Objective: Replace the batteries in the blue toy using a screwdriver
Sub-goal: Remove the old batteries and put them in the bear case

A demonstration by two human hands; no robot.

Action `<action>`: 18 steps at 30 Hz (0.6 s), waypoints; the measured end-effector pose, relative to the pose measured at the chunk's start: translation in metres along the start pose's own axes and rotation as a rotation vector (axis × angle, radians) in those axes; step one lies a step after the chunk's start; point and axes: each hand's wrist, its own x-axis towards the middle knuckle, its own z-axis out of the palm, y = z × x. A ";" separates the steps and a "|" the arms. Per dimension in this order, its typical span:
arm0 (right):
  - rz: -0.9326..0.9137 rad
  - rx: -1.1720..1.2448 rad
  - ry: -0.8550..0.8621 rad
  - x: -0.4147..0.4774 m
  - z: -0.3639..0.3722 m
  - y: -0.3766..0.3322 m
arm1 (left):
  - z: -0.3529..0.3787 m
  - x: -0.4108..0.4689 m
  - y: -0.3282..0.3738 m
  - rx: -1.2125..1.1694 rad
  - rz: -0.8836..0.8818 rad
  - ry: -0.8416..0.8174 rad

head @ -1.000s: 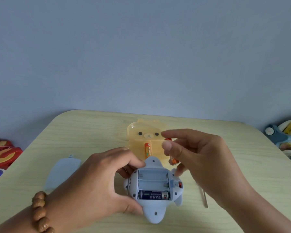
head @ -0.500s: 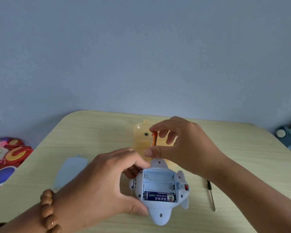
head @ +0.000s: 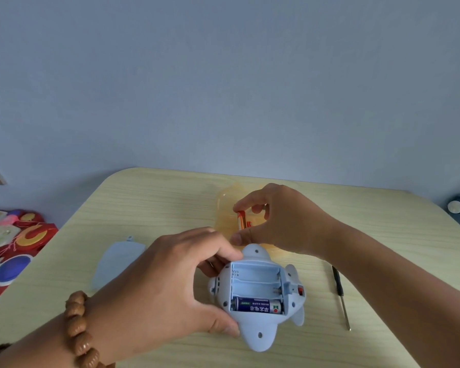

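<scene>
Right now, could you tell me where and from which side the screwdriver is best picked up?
Pinch the screwdriver across its black handle, the thicker far end, coming down from above. It lies flat on the table, apart from the toy, thin shaft toward the person, so the handle's sides look free. The right hand, nearer, holds a battery.

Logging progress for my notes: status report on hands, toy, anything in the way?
Left hand grips blue toy, compartment open. Right hand pinches orange battery at yellow tray. One dark battery seated, two slots empty. Screwdriver lies aside, slots unobstructed.
</scene>
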 end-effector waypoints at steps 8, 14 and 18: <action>-0.021 0.004 -0.087 0.000 -0.005 0.001 | -0.001 0.001 0.000 -0.001 0.003 -0.005; -0.017 0.086 0.037 -0.006 -0.010 0.001 | -0.002 0.000 0.001 0.007 -0.001 -0.008; -0.085 0.169 0.196 -0.052 -0.022 0.004 | -0.003 0.000 -0.001 0.018 -0.004 0.004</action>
